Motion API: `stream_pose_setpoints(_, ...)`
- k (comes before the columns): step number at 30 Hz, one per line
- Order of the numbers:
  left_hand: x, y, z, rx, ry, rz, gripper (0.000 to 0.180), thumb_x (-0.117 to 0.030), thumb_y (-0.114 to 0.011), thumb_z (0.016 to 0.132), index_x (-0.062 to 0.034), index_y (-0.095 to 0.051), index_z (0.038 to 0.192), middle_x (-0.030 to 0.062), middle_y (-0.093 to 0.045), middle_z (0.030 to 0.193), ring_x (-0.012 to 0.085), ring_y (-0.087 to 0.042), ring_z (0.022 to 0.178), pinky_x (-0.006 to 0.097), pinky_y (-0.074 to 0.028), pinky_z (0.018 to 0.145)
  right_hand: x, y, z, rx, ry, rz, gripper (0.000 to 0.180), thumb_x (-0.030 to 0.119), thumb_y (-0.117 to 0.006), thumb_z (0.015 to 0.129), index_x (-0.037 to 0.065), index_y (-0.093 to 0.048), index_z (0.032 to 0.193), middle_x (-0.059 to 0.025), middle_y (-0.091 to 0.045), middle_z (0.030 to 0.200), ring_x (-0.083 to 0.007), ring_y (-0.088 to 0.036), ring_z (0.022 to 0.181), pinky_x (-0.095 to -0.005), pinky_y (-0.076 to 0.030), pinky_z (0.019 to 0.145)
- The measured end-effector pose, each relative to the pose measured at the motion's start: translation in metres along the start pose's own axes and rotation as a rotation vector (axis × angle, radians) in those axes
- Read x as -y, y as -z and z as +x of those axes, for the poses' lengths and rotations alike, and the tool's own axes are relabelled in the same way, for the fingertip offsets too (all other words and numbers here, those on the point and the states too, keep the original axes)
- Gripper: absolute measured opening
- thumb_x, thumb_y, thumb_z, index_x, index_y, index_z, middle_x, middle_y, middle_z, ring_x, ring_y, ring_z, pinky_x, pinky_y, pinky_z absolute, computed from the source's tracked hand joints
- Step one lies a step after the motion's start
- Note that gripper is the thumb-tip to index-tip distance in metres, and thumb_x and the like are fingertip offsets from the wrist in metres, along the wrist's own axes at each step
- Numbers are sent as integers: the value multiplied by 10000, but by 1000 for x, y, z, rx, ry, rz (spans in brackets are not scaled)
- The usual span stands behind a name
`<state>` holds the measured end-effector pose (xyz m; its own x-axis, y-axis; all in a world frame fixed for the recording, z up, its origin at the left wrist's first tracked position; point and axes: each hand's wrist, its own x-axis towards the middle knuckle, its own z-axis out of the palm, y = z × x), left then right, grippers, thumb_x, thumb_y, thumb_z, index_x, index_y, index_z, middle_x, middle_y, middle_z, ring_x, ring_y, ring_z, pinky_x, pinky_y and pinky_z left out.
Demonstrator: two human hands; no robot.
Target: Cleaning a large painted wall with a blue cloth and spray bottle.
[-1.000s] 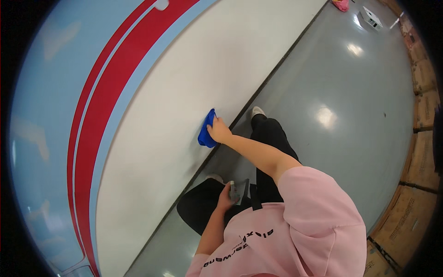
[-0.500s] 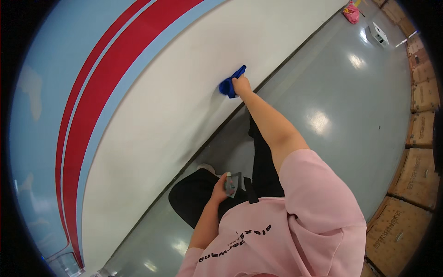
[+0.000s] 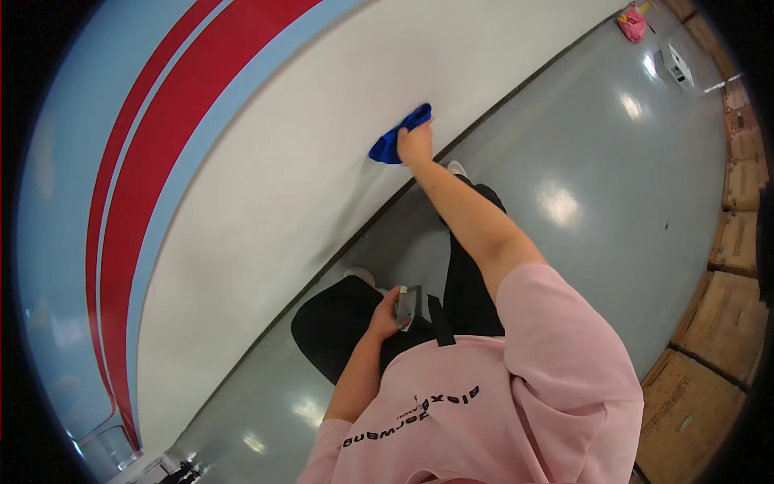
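My right hand (image 3: pixel 416 145) is closed on a blue cloth (image 3: pixel 389 148), which it presses against the white lower part of the wall (image 3: pixel 274 177). The arm is stretched out ahead, and the cloth spreads to the left of the fingers. My left hand (image 3: pixel 384 316) rests low by my bent knee. Its fingers wrap round a small grey, partly see-through object with a pale cap (image 3: pixel 405 311); its exact kind is unclear, and the hand hides part of it.
A dark strip (image 3: pixel 379 211) runs along the foot of the wall, beside the shiny grey floor (image 3: pixel 613 202). Brown wooden crates (image 3: pixel 693 403) line the right side. Far ahead lie a pink bag (image 3: pixel 632 26) and a white box (image 3: pixel 676 66). Red stripes (image 3: pixel 161 121) curve across the wall's blue upper part.
My right hand has turned and shifted slightly left on the wall, and the cloth now lies more spread out. My left hand keeps its hold on the grey object.
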<state>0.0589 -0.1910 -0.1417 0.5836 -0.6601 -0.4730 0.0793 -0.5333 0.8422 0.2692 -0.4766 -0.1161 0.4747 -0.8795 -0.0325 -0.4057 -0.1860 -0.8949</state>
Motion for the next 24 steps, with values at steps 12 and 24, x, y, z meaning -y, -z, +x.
stream_pose_setpoints(12,13,3,-12,-54,42,-40,698,-42,-663,554,-83,-394,1196,89,-519,1019,219,-502,966,301,-390,841,-2,-71,-62,1075,607,-1052,316,180,-497,729,-8,-577,970,-212,-567,988,-332,-574,862,-411,-459,731)
stream_pose_setpoints(24,-6,7,-6,-24,-10,12,695,-76,-653,539,-83,-403,1188,149,-524,1074,291,-500,1019,331,-390,858,69,31,-73,421,242,48,292,116,-434,766,-43,-302,973,-311,-521,755,-470,-506,712,-493,-403,654)
